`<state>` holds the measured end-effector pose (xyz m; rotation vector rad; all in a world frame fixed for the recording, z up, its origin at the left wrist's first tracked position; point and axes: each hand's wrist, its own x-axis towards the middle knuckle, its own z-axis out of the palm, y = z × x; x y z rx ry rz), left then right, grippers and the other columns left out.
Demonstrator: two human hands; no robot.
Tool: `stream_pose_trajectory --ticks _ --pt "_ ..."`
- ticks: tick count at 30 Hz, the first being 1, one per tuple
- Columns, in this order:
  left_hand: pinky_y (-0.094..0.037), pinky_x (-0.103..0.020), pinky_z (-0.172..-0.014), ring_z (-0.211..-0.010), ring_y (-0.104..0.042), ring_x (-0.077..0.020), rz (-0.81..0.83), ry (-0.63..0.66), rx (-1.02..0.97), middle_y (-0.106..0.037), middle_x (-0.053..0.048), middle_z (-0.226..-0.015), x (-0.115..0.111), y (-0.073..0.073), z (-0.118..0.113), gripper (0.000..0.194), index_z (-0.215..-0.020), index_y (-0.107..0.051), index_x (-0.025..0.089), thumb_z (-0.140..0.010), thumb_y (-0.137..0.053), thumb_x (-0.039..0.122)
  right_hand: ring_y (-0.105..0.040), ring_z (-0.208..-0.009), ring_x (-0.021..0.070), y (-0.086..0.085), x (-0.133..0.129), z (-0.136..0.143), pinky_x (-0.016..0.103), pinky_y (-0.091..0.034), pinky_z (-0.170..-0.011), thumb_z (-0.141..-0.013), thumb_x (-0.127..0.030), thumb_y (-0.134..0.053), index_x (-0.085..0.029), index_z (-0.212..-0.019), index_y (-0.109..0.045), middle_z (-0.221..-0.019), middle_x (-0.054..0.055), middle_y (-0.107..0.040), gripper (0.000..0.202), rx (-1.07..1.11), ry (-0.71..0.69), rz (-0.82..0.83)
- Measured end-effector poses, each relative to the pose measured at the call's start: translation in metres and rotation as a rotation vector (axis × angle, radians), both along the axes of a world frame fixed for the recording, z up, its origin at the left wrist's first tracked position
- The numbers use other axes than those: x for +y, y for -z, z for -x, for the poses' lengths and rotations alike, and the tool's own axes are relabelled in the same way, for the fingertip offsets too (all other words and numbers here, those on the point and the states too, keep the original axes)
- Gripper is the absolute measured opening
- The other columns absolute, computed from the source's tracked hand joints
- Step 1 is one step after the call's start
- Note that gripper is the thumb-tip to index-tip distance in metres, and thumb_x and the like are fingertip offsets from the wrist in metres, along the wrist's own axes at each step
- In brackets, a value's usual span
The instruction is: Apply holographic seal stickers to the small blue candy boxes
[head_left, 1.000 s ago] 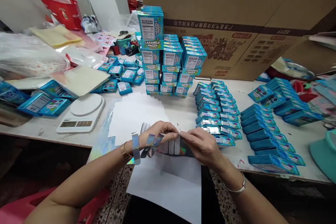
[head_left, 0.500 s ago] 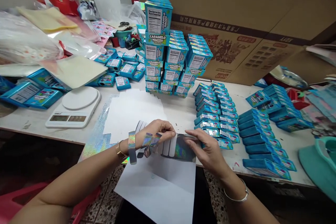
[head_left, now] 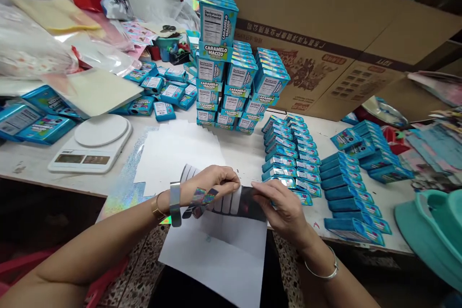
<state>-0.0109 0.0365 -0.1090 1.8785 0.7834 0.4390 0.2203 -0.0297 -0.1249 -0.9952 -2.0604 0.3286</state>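
Note:
My left hand (head_left: 218, 183) pinches the top of a shiny holographic sticker sheet (head_left: 254, 209) between thumb and fingertips. At the sheet's upper right edge, my right hand (head_left: 283, 206) grips it with thumb and fingers. The sheet has a dark silver band at the top with pale rounded strips, and its white lower part (head_left: 220, 255) hangs over my lap. One narrow holographic strip (head_left: 175, 204) lies across my left wrist, and another (head_left: 202, 197) sticks to the back of that hand. Whatever is under my left fingertips is hidden.
White sheets (head_left: 176, 149) lie on the table beyond my hands. A kitchen scale (head_left: 90, 144) stands left. Blue candy boxes (head_left: 212, 67) are stacked at the back, with blue packets (head_left: 281, 154) in rows on the right. A teal basin (head_left: 429, 231) is at far right.
The view has shifted slightly, so the table items appear a little further left. Both hands keep their hold on the sheet, nearly in the same place.

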Motion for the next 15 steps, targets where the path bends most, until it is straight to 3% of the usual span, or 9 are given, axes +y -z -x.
stream_pose_trajectory --ticks 5,9,15 --pt "-0.036 -0.02 -0.05 -0.057 -0.047 -0.01 0.081 0.016 -0.017 -0.052 0.002 -0.068 0.0007 -0.0021 0.0007 0.024 -0.08 -0.066 0.017 -0.092 -0.051 0.031 -0.063 -0.07 0.0168 0.0 0.0016 -0.003 0.029 -0.051 -0.06 -0.096 -0.017 -0.057 -0.027 -0.12 -0.068 -0.081 0.002 -0.068 0.028 0.006 -0.048 0.14" --pt "-0.03 -0.019 -0.049 -0.054 -0.037 -0.0079 0.217 0.04 -0.059 -0.041 0.005 -0.06 0.0048 0.0036 0.0038 0.029 -0.074 -0.06 0.016 -0.093 -0.052 0.037 -0.059 -0.065 0.015 0.0026 0.0038 -0.005 0.026 -0.048 -0.057 -0.096 -0.012 -0.055 -0.029 -0.126 -0.066 -0.076 0.0 -0.064 0.036 0.032 -0.105 0.098" --pt "-0.027 -0.019 -0.047 -0.053 -0.034 -0.0075 0.338 0.088 -0.087 -0.039 0.006 -0.062 0.0091 0.0015 0.0044 0.037 -0.073 -0.053 0.016 -0.092 -0.055 0.048 -0.06 -0.069 0.0135 0.0018 0.0077 -0.0081 0.024 -0.048 -0.058 -0.093 -0.006 -0.053 -0.033 -0.129 -0.065 -0.081 0.001 -0.063 0.046 0.024 -0.202 0.047"
